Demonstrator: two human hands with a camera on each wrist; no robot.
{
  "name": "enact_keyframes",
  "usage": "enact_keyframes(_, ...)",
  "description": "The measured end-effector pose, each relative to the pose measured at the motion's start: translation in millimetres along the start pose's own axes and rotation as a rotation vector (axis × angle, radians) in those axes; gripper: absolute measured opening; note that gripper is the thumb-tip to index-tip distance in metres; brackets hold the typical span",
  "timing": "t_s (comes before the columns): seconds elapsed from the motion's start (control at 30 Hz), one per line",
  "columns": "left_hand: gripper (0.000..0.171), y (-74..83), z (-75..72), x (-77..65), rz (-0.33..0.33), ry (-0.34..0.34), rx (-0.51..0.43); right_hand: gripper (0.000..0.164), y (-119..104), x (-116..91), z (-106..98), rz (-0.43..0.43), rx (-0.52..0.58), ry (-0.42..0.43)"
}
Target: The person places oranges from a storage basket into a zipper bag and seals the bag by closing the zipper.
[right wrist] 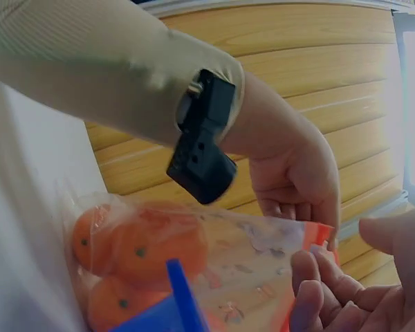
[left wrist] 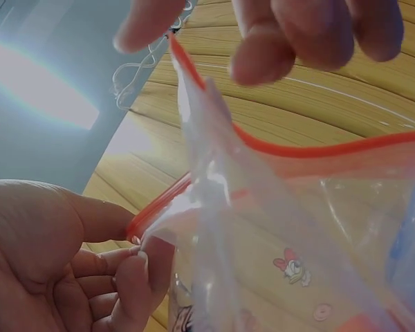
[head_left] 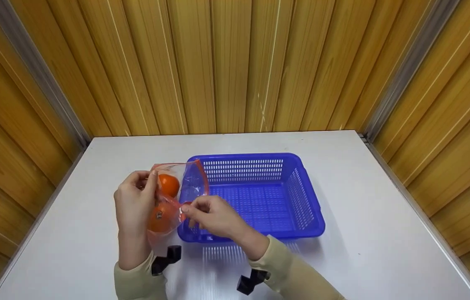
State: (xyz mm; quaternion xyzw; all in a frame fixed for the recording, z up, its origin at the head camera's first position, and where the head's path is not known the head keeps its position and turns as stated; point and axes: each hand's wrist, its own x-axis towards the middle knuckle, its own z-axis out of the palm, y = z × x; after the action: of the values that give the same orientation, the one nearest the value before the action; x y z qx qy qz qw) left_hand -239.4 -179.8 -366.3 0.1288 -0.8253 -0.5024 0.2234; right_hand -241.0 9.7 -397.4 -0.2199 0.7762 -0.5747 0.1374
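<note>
A clear zip bag (head_left: pixel 191 179) with a red-orange rim and small cartoon prints hangs between the two hands, left of the blue basket. Inside it are oranges (head_left: pixel 169 185); the right wrist view shows three, bunched at the bottom of the bag. My left hand (head_left: pixel 135 202) pinches one side of the rim between thumb and fingers, plain in the left wrist view. At the other side, my right hand (head_left: pixel 216 214) has thumb and forefinger on the rim, its other fingers loosely bent. Between them the bag's mouth gapes, as the left wrist view (left wrist: pixel 214 173) of the bag shows.
A blue plastic basket (head_left: pixel 313 200) with slotted walls stands beside the bag, under the right hand. Both are over a white table (head_left: pixel 376 216). Wood-patterned panels (head_left: pixel 230 66) enclose the back and sides. Black camera mounts (head_left: pixel 168 258) sit on both wrists.
</note>
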Motion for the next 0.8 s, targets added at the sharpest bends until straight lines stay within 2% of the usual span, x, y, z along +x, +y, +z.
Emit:
enact_keyframes(0.2, 0.026, 1.6, 2.6, -0.5, 0.029, 0.005, 0.008, 0.028, -1, 2, 8, 0.008, -0.005, 0.014)
enact_keyframes(0.37, 0.031, 1.4, 0.6, 0.1, -0.002, -0.020, 0.011, 0.023, 0, 4, 10, 0.009, -0.016, 0.017)
enact_keyframes(0.6, 0.047, 3.9, -18.8, 8.6, -0.130, -0.188, 0.063, 0.017, 6, 5, 15, -0.008, 0.028, -0.012)
enact_keyframes(0.7, 0.045, 9.5, -32.5, 17.5, -0.135, -0.267, 0.119, 0.017, 8, 4, 16, -0.018, 0.043, -0.019)
enact_keyframes(0.8, 0.040, 18.6, -45.5, 30.8, -0.084, -0.366, 0.172, 0.016, 9, 3, 15, -0.021, 0.050, -0.018)
